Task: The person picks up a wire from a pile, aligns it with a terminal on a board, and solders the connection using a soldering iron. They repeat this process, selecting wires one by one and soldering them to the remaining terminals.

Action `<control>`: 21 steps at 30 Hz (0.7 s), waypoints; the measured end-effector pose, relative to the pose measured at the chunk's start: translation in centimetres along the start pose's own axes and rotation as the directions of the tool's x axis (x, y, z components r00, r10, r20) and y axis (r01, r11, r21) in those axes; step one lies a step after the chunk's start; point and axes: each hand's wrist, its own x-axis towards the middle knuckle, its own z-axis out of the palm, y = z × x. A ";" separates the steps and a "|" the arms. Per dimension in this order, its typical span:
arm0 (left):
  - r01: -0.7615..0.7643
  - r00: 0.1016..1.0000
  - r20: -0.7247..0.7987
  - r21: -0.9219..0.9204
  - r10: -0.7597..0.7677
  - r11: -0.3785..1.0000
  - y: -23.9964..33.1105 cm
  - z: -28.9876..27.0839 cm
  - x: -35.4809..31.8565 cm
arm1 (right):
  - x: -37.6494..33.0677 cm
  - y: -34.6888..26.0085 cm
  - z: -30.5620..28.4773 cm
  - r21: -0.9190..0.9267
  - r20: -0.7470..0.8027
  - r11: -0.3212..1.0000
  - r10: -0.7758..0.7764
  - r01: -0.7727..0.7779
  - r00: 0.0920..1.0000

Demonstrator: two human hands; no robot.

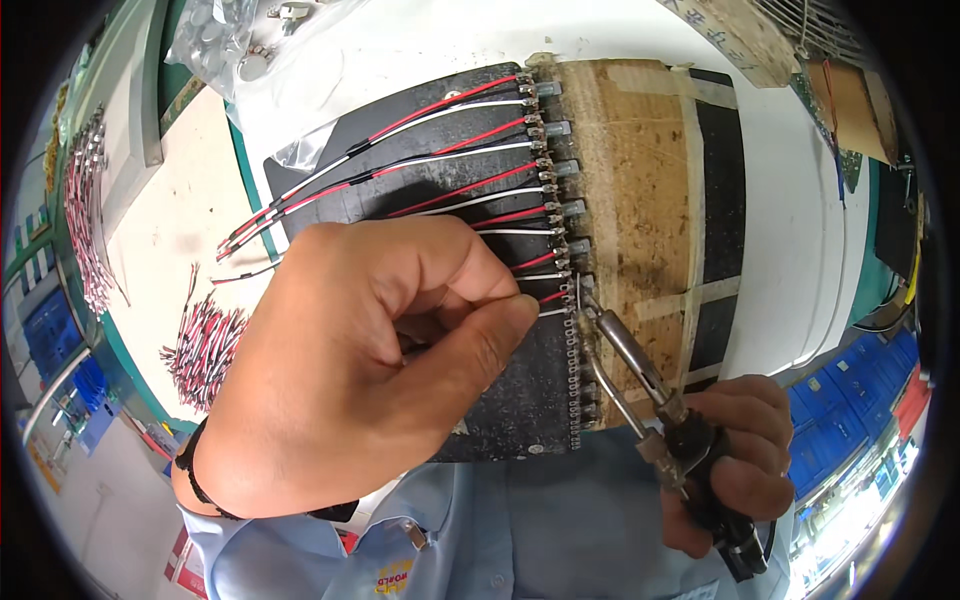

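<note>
My left hand [365, 350] is closed in a pinch on the end of a red and white wire pair [552, 298]. Those wire ends meet the row of metal contacts along the edge of a black board [505, 400]. In my right hand [745, 455] is a soldering iron [628, 348] with a thin metal feed tube beside its barrel. Its tip touches or nearly touches the contacts just right of my left fingertips; which, I cannot tell. Farther up the row, several red and white wire pairs [470, 145] lie across the board, beside small grey parts [568, 168].
A worn wooden strip [640, 190] runs right of the contacts. Bundles of red and white wires [205, 345] lie on a pale board at left. A clear plastic bag [215, 45] sits at the far left, a wire fan guard [815, 30] at the far right. Blue bins [840, 390] stand beyond the bench.
</note>
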 end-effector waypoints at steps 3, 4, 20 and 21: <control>0.010 1.000 -0.013 -0.009 -0.010 1.000 0.0 0.1 0.0 | 0.2 -0.1 0.1 0.005 -0.017 1.000 0.016 -0.016 1.000; 0.014 1.000 -0.014 -0.010 -0.014 1.000 0.0 0.1 -0.1 | 0.2 -0.2 0.1 0.007 -0.004 1.000 0.025 -0.025 1.000; -0.015 0.999 -0.039 -0.073 0.013 0.997 0.0 0.5 -0.1 | 1.5 0.1 -2.7 -0.206 0.154 0.976 -0.039 0.071 0.987; -0.024 0.999 -0.038 -0.067 0.022 0.997 -0.1 0.6 0.0 | 1.8 0.3 -3.1 -0.220 0.189 0.972 -0.042 0.084 0.981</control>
